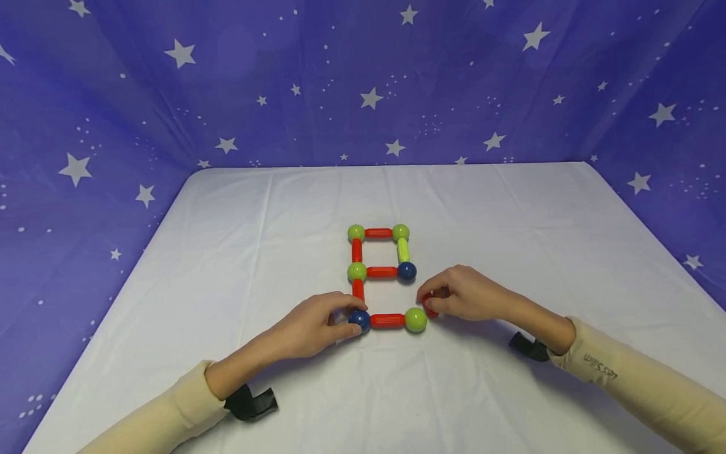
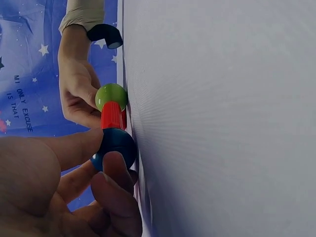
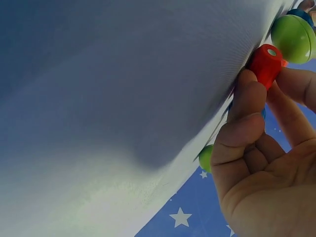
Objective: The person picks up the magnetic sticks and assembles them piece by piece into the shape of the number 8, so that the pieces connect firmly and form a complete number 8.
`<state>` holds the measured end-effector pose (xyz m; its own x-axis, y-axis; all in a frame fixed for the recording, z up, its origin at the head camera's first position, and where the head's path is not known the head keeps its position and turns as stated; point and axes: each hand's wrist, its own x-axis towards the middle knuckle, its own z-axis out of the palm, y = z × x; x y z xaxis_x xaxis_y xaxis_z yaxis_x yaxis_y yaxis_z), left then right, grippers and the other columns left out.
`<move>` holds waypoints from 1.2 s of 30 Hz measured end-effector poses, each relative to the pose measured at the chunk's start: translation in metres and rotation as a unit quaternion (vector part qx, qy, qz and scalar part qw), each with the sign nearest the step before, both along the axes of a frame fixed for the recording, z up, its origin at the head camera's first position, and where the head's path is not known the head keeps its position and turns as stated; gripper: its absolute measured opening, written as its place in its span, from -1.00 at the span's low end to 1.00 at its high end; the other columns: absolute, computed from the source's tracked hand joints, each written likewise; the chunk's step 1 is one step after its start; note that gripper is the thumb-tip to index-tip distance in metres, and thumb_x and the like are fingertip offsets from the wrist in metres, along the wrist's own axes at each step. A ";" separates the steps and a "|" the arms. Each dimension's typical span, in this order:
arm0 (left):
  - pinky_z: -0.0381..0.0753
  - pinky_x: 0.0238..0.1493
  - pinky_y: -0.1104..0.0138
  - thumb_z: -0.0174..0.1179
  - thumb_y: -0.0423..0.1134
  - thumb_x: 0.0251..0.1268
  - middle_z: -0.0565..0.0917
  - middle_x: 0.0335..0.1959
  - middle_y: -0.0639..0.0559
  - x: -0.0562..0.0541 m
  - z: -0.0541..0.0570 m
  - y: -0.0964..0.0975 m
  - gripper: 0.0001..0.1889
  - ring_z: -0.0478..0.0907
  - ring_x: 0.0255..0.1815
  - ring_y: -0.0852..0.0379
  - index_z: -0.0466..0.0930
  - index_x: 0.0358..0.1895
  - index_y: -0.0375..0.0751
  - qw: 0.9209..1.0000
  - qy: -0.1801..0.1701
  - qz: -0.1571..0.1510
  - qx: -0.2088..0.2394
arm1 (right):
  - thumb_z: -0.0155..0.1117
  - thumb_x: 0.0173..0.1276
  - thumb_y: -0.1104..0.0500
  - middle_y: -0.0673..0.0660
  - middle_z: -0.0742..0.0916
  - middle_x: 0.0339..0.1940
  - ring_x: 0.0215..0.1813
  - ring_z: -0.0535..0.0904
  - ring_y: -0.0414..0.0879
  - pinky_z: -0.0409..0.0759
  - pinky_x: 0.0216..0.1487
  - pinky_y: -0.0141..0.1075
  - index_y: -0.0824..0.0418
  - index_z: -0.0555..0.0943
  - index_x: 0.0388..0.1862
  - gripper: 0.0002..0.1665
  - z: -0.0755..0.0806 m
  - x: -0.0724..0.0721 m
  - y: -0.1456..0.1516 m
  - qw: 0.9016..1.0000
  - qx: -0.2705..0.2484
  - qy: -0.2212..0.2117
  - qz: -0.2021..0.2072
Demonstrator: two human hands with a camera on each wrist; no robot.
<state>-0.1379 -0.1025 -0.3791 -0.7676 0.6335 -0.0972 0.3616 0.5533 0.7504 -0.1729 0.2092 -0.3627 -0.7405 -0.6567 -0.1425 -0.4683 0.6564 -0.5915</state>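
A ladder-like figure of balls and magnetic rods lies on the table. My left hand [image 1: 309,325] pinches the blue ball [image 1: 360,321] at its near left corner between thumb and fingers. A red rod [image 1: 387,321] runs from that ball to a green ball [image 1: 416,320] at the near right. Just right of the green ball, my right hand [image 1: 467,293] pinches a loose red rod [image 3: 266,64] by its sides; its end with a small metal disc shows in the right wrist view. Another blue ball [image 1: 406,272] sits farther back on the figure's right side.
The upper square has green balls [image 1: 356,233] at its far corners, red rods [image 1: 379,233] and one lime rod [image 1: 403,250]. White cloth [image 1: 488,391] covers the table, and a purple starry curtain [image 1: 317,82] hangs behind. Black straps [image 1: 249,403] sit at both wrists.
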 end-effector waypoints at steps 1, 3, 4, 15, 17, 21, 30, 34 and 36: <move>0.49 -0.39 0.30 0.30 -0.13 0.34 0.54 -0.21 0.21 0.000 0.000 0.000 -0.64 0.46 -0.40 0.16 0.59 0.17 -0.01 1.000 0.002 0.000 -0.001 | 0.30 0.32 0.25 -0.17 0.68 -0.39 -0.45 0.48 -0.23 0.43 -0.46 -0.39 0.12 0.75 -0.09 -0.79 0.000 0.000 0.000 1.000 0.000 -0.001 -0.001; 0.50 -0.39 0.31 0.30 -0.13 0.34 0.55 -0.21 0.21 0.000 0.000 0.001 -0.64 0.47 -0.42 0.17 0.59 0.17 -0.01 1.000 0.003 0.000 -0.001 | 0.32 0.32 0.24 -0.17 0.69 -0.38 -0.43 0.49 -0.23 0.46 -0.44 -0.38 0.12 0.75 -0.11 -0.80 -0.001 0.000 -0.001 1.000 -0.001 -0.002 -0.003; 0.51 -0.39 0.31 0.30 -0.13 0.33 0.55 -0.20 0.21 -0.001 -0.001 0.001 -0.64 0.47 -0.42 0.17 0.59 0.17 -0.01 1.000 0.003 0.001 -0.002 | 0.32 0.32 0.24 -0.17 0.69 -0.38 -0.42 0.50 -0.23 0.47 -0.44 -0.38 0.11 0.75 -0.11 -0.81 -0.001 -0.001 -0.001 1.000 0.000 -0.003 -0.004; 0.46 -0.34 0.28 0.27 -0.12 0.37 0.53 -0.21 0.21 -0.002 0.001 0.003 -0.65 0.43 -0.38 0.17 0.58 0.17 -0.04 1.000 0.010 -0.016 -0.008 | 0.32 0.31 0.28 -0.17 0.67 -0.43 -0.47 0.49 -0.21 0.45 -0.47 -0.37 0.12 0.74 -0.12 -0.81 -0.002 -0.002 0.001 0.998 -0.048 0.038 -0.017; 0.46 -0.33 0.27 0.26 -0.12 0.38 0.53 -0.21 0.22 -0.002 0.001 0.003 -0.66 0.43 -0.37 0.18 0.58 0.17 -0.04 1.000 0.011 -0.017 -0.010 | 0.32 0.32 0.27 -0.15 0.68 -0.40 -0.45 0.50 -0.20 0.47 -0.45 -0.37 0.12 0.75 -0.10 -0.80 -0.001 -0.002 -0.001 0.996 -0.069 0.050 -0.016; 0.47 -0.32 0.27 0.26 -0.14 0.38 0.52 -0.21 0.22 -0.002 0.002 0.004 -0.66 0.43 -0.37 0.18 0.58 0.17 -0.04 1.000 0.013 -0.019 -0.011 | 0.33 0.33 0.27 -0.14 0.70 -0.34 -0.42 0.52 -0.17 0.49 -0.42 -0.37 0.15 0.74 -0.07 -0.78 0.000 -0.002 -0.006 0.994 -0.097 0.047 -0.017; 0.47 -0.36 0.28 0.28 -0.15 0.36 0.52 -0.22 0.21 -0.003 0.001 0.007 -0.67 0.44 -0.38 0.18 0.58 0.16 -0.03 1.000 0.010 -0.014 -0.015 | 0.31 0.32 0.29 -0.12 0.69 -0.40 -0.46 0.50 -0.15 0.46 -0.47 -0.38 0.17 0.74 -0.09 -0.79 0.001 -0.002 -0.013 0.995 -0.097 0.022 -0.028; 0.47 -0.37 0.28 0.29 -0.15 0.35 0.53 -0.22 0.21 -0.003 0.001 0.007 -0.66 0.44 -0.39 0.18 0.58 0.15 -0.03 1.000 0.008 -0.010 -0.014 | 0.29 0.32 0.29 -0.11 0.69 -0.39 -0.44 0.50 -0.13 0.44 -0.47 -0.38 0.18 0.74 -0.09 -0.79 0.000 -0.002 -0.013 0.995 -0.091 0.010 -0.030; 0.47 -0.37 0.28 0.29 -0.15 0.35 0.53 -0.21 0.21 -0.003 0.001 0.007 -0.66 0.44 -0.38 0.17 0.58 0.16 -0.04 1.000 0.006 -0.009 -0.014 | 0.29 0.33 0.28 -0.11 0.68 -0.39 -0.44 0.49 -0.13 0.44 -0.46 -0.38 0.18 0.73 -0.08 -0.79 -0.001 -0.003 -0.013 0.996 -0.089 0.003 -0.030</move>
